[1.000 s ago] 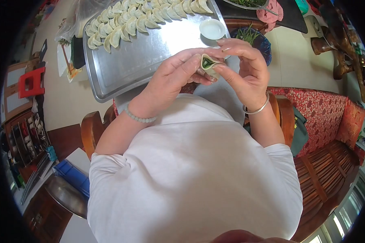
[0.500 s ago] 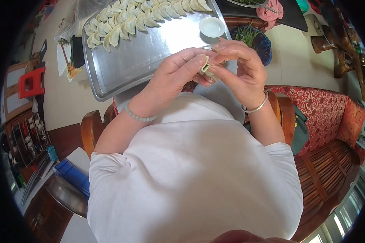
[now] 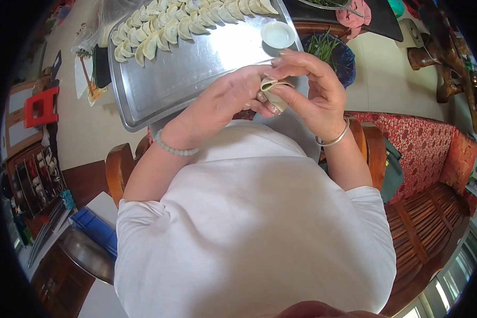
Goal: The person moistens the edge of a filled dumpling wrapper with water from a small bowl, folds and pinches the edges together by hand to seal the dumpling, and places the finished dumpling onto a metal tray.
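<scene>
Already, several rows of finished dumplings [image 3: 169, 26] line the tray [image 3: 196, 69] — the near half is bare. Both hands — left hand [image 3: 225, 100], right hand [image 3: 312, 90] — pinch a half-sealed dumpling [image 3: 274, 90] above the tray's near corner, its pleating seemingly unfinished.

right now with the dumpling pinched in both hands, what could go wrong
1. The dumpling is only partly sealed, its top edge gaping between the left hand and right hand; a hard pinch might squeeze filling out.
2. It is held over the edge of the tray, so a slip could drop it onto the lap.
</scene>
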Demonstrator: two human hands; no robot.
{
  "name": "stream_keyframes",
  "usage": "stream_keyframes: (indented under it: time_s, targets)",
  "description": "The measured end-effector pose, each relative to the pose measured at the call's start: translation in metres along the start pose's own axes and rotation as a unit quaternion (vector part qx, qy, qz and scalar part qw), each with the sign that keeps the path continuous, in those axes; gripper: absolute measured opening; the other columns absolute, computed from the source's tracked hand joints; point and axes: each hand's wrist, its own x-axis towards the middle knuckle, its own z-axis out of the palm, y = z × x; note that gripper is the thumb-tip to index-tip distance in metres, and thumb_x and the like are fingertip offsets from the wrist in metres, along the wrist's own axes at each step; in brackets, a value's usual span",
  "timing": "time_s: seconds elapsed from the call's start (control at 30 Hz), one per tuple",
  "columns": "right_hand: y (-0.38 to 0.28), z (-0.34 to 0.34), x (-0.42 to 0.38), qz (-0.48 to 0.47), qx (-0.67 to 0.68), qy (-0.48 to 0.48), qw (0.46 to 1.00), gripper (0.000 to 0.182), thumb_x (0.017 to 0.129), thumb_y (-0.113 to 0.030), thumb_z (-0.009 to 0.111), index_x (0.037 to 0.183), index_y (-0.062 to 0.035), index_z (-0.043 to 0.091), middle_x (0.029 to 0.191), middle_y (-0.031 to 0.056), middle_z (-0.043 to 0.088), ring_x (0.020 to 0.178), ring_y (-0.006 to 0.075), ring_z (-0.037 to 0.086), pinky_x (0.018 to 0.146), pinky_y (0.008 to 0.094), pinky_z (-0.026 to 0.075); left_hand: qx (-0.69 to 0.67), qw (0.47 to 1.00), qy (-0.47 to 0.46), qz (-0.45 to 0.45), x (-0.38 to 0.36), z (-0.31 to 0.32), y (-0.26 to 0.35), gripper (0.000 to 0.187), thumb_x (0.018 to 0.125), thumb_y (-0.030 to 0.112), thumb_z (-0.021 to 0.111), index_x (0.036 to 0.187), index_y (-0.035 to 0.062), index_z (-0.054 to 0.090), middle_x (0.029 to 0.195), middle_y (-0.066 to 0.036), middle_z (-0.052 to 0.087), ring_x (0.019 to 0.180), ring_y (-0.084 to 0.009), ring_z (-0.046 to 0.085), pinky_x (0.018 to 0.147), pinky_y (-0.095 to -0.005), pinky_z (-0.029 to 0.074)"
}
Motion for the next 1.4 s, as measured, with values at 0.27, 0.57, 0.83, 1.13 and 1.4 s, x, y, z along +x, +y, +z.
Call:
stream_keyframes:
  time_s: [0.27,0.57,0.83,1.13,1.4]
  targets:
    - [0.0,0.0,-0.001,-0.005,0.008,-0.006,1.0,0.044,0.08,0.003,0.069,0.121,-0.0058,0.055,0.1,0.0063,0.067,0.088,0.014,0.067,0.079,0.027,0.053,0.03,0.999,0.009,-0.041,0.005,0.009,0.005,0.046,0.093,0.009,0.058,0.135,0.0036,0.04,0.112,-0.006,0.059,0.096,-0.0134,0.061,0.087,-0.0317,0.051]
    - [0.001,-0.001,-0.001,0.013,0.011,-0.007,1.0,0.049,0.081,0.001,0.068,0.127,-0.0054,0.051,0.102,0.0066,0.066,0.09,0.0151,0.066,0.082,0.0284,0.052,0.059,0.995,0.051,-0.064,0.008,0.011,0.003,0.035,0.094,0.01,0.057,0.128,0.0048,0.048,0.109,-0.004,0.06,0.091,-0.0117,0.061,0.082,-0.0287,0.052]
    - [-0.004,-0.003,-0.001,0.006,0.007,-0.033,0.999,0.054,0.078,0.005,0.069,0.128,-0.0035,0.05,0.101,0.0074,0.066,0.093,0.0155,0.064,0.088,0.031,0.049,0.073,0.996,0.053,-0.02,0.009,0.013,-0.003,0.029,0.091,0.006,0.058,0.119,-0.0004,0.053,0.099,-0.002,0.06,0.092,-0.0077,0.057,0.083,-0.0254,0.049]
    - [-0.004,-0.004,-0.002,0.027,-0.014,-0.049,0.998,0.071,0.074,0.003,0.073,0.137,-0.0022,0.039,0.107,0.0117,0.064,0.102,0.0198,0.062,0.096,0.0357,0.045,0.077,0.995,0.051,-0.038,0.011,0.016,-0.001,0.033,0.093,0.011,0.059,0.124,0.0036,0.052,0.098,-0.002,0.06,0.086,-0.0093,0.058,0.077,-0.0274,0.052]
    - [0.001,-0.001,0.002,-0.013,0.043,0.044,0.998,0.067,0.074,-0.001,0.074,0.134,-0.0028,0.044,0.105,0.0102,0.064,0.101,0.0203,0.061,0.095,0.0342,0.045,-0.019,0.991,0.118,-0.056,0.009,0.015,0.009,0.038,0.091,0.007,0.059,0.128,0.003,0.05,0.107,-0.007,0.063,0.093,-0.0133,0.063,0.084,-0.0278,0.053]
